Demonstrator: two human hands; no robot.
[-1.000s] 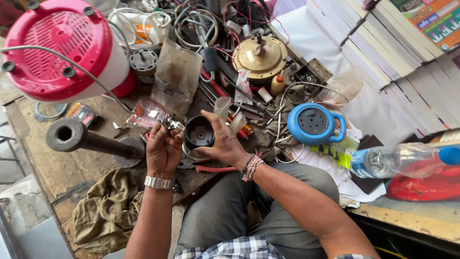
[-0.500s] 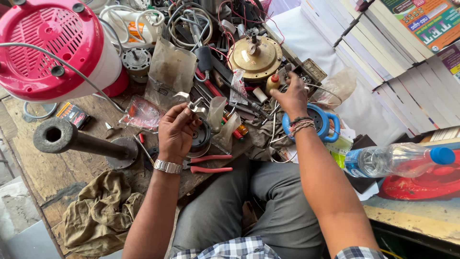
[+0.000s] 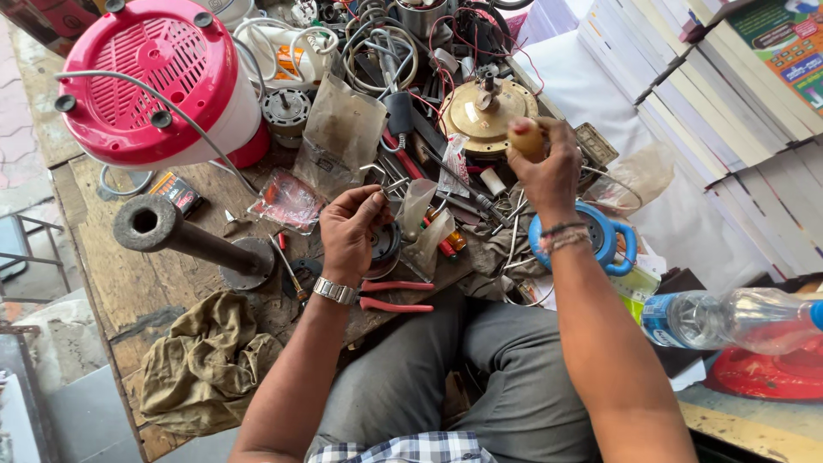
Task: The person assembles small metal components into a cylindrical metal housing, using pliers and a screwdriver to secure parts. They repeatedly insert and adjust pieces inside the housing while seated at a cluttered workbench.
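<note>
My left hand (image 3: 353, 233) pinches a small metal part (image 3: 390, 183) between thumb and fingers, held just above a round black part (image 3: 383, 244) on the wooden bench (image 3: 129, 283). My right hand (image 3: 544, 167) is raised to the right and grips the yellowish wooden handle of a tool (image 3: 525, 137), whose shaft is hidden by the hand. It hovers beside a brass-coloured round motor housing (image 3: 482, 110). Red-handled pliers (image 3: 394, 296) lie on the bench edge below my left wrist.
A red and white appliance (image 3: 150, 86) stands at the back left, a grey metal pipe stand (image 3: 184, 240) in front of it. A crumpled rag (image 3: 206, 360) hangs at the bench edge. Wires, plastic bags, a blue reel (image 3: 600, 240), a water bottle (image 3: 729, 319) and stacked books (image 3: 729, 111) surround.
My right hand left the black part, reached to the right among the tools and came up holding the wooden-handled tool. My left hand lifted the small metal part slightly.
</note>
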